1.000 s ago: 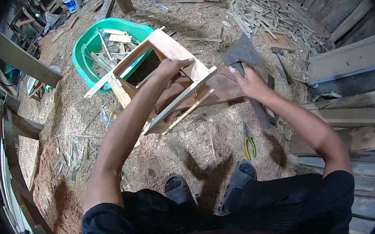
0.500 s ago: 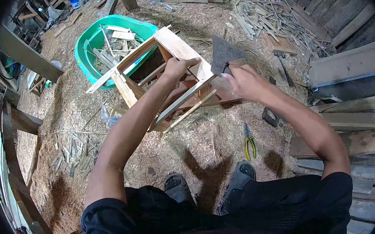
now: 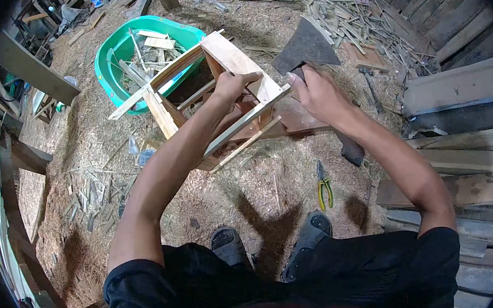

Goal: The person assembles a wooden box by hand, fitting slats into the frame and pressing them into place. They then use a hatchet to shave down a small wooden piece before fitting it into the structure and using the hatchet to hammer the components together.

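My left hand (image 3: 234,87) is closed on a box-like wooden frame (image 3: 232,54), its fingers wrapped around the edge of a pale board. The frame is tilted, with slats and open gaps between its members. To its right, my right hand (image 3: 321,94) grips a hatchet (image 3: 308,46) close to its broad dark blade. The blade points up and away from me, apart from the frame, and the dark handle end (image 3: 352,150) shows below my forearm. A reddish-brown board (image 3: 304,117) lies beneath, on the floor.
A green plastic tub (image 3: 102,75) with wood scraps stands behind the frame at left. Yellow-handled pliers (image 3: 325,188) lie near my right foot, and a hammer (image 3: 372,90) lies farther right. Shavings cover the floor. Scrap strips (image 3: 342,21) pile at the back; planks (image 3: 466,86) line the right.
The hatchet has turned in my right hand, so its blade sits higher and farther right and its handle shows more. My left hand keeps its hold on the frame.
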`<state>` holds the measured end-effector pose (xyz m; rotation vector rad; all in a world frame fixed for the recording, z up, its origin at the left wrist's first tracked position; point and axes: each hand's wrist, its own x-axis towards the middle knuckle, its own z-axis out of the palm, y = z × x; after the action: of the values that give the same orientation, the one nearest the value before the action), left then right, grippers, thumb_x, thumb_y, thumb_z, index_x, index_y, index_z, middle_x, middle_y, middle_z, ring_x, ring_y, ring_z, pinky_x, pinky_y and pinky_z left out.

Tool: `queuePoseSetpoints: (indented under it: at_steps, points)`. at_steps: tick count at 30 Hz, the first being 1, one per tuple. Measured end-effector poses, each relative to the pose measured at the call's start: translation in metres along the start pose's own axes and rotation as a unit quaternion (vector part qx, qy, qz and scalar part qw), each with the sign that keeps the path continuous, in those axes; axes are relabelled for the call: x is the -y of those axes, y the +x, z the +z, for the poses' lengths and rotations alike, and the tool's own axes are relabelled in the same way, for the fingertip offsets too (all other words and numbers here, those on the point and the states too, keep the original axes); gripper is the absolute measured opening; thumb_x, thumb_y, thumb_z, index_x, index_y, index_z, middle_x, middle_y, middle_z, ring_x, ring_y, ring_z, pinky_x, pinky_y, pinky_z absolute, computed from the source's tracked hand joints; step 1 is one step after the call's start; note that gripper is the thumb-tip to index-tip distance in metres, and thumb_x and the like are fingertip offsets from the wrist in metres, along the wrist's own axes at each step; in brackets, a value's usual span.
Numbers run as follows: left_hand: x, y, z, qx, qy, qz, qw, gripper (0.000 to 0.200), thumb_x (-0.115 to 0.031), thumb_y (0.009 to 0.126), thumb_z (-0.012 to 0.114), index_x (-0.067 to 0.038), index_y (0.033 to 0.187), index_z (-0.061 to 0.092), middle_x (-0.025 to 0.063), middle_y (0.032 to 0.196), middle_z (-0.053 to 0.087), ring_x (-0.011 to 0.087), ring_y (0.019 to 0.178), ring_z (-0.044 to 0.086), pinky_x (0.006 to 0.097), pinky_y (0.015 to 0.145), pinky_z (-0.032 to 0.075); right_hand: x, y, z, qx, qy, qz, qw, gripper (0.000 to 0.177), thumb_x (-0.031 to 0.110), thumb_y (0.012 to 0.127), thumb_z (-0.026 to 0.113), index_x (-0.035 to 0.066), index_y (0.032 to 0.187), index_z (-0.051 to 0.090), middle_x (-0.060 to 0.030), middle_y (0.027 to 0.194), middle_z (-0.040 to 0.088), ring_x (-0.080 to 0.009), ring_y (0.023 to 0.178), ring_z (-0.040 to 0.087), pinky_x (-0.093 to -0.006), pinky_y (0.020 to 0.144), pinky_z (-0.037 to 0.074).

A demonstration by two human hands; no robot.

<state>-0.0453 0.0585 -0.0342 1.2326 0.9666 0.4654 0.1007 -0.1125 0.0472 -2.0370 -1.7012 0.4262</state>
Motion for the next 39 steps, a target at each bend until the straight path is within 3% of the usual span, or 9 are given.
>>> queuePoseSetpoints:
  at_steps: [9, 12, 13, 19, 22, 28, 31, 34, 39]
  points:
    - [0.008, 0.009, 0.0, 0.01, -0.012, 0.017, 1.0, 0.029, -0.016, 0.084, 0.075, 0.008, 0.096, 0.062, 0.0139, 0.081, 0.067, 0.0189, 0.059, 0.065, 0.0285, 0.05, 0.054, -0.003, 0.002, -0.007, -0.084, -0.007, -0.025, 0.996, 0.036, 0.025, 0.101, 0.049, -0.01, 0.099, 0.055, -0.0316, 0.082, 0.063, -0.0481, 0.082, 0.065, -0.053, 0.075, 0.05]
    - [0.009, 0.007, 0.003, 0.011, -0.034, 0.028, 0.999, 0.03, -0.016, 0.084, 0.075, 0.007, 0.096, 0.062, 0.0129, 0.081, 0.066, 0.0177, 0.059, 0.064, 0.0283, 0.05, 0.054, -0.014, -0.005, 0.009, 0.069, -0.045, 0.068, 0.994, 0.038, 0.027, 0.101, 0.049, -0.011, 0.098, 0.055, -0.0321, 0.081, 0.061, -0.0501, 0.078, 0.063, -0.0535, 0.073, 0.049]
    - [0.008, 0.007, 0.004, 0.01, -0.046, 0.038, 0.998, 0.03, -0.017, 0.084, 0.076, 0.007, 0.096, 0.062, 0.0125, 0.081, 0.066, 0.0172, 0.059, 0.064, 0.0282, 0.05, 0.054, -0.02, -0.003, 0.012, 0.02, -0.097, -0.041, 0.994, 0.038, 0.027, 0.102, 0.049, -0.01, 0.099, 0.056, -0.0318, 0.079, 0.062, -0.049, 0.075, 0.063, -0.053, 0.072, 0.051]
    - [-0.009, -0.01, 0.003, 0.002, 0.006, 0.0, 1.0, 0.034, -0.02, 0.082, 0.078, 0.007, 0.095, 0.062, 0.0114, 0.077, 0.064, 0.0159, 0.055, 0.061, 0.0278, 0.046, 0.052, -0.007, 0.003, 0.001, -0.113, -0.041, -0.019, 0.993, 0.036, 0.025, 0.102, 0.047, -0.008, 0.1, 0.059, -0.0271, 0.077, 0.064, -0.042, 0.073, 0.067, -0.0506, 0.068, 0.053]
    - [-0.003, -0.005, 0.004, 0.003, -0.001, 0.006, 1.0, 0.033, -0.023, 0.082, 0.078, 0.006, 0.091, 0.063, 0.0099, 0.071, 0.063, 0.0155, 0.052, 0.06, 0.0274, 0.045, 0.049, -0.014, -0.004, 0.004, 0.073, -0.137, 0.014, 0.988, 0.035, 0.025, 0.102, 0.048, -0.008, 0.098, 0.06, -0.026, 0.077, 0.064, -0.0401, 0.07, 0.066, -0.0497, 0.065, 0.053]
    - [-0.01, -0.012, 0.003, -0.005, 0.03, -0.01, 0.999, 0.032, -0.02, 0.082, 0.078, 0.006, 0.095, 0.064, 0.012, 0.08, 0.065, 0.0178, 0.059, 0.064, 0.0286, 0.048, 0.053, -0.003, 0.001, -0.007, -0.026, 0.026, 0.078, 0.996, 0.03, 0.02, 0.1, 0.049, -0.008, 0.101, 0.058, -0.0244, 0.076, 0.064, -0.0387, 0.073, 0.067, -0.0503, 0.068, 0.053]
    - [0.001, -0.002, 0.002, 0.016, -0.034, 0.022, 0.999, 0.031, -0.018, 0.082, 0.077, 0.006, 0.096, 0.064, 0.0119, 0.081, 0.066, 0.0187, 0.059, 0.064, 0.029, 0.049, 0.053, -0.014, -0.012, 0.015, 0.002, -0.124, -0.062, 0.99, 0.029, 0.02, 0.1, 0.049, -0.007, 0.103, 0.057, -0.0241, 0.077, 0.065, -0.0389, 0.073, 0.068, -0.0494, 0.067, 0.053]
    - [0.003, 0.006, 0.005, -0.007, -0.023, 0.015, 1.0, 0.03, -0.018, 0.084, 0.076, 0.007, 0.095, 0.064, 0.0126, 0.082, 0.066, 0.0196, 0.061, 0.066, 0.0295, 0.05, 0.054, -0.007, -0.001, -0.004, 0.073, -0.042, 0.048, 0.995, 0.028, 0.021, 0.099, 0.05, -0.006, 0.103, 0.058, -0.0283, 0.082, 0.065, -0.0435, 0.076, 0.067, -0.0506, 0.07, 0.053]
    - [0.003, 0.005, 0.003, -0.018, 0.003, 0.008, 1.0, 0.035, -0.022, 0.082, 0.078, 0.007, 0.096, 0.064, 0.0116, 0.072, 0.065, 0.0193, 0.049, 0.062, 0.0301, 0.046, 0.053, -0.006, -0.006, 0.011, -0.005, -0.07, -0.018, 0.997, 0.029, 0.023, 0.099, 0.05, -0.006, 0.102, 0.057, -0.0299, 0.082, 0.064, -0.0467, 0.078, 0.065, -0.0511, 0.071, 0.052]
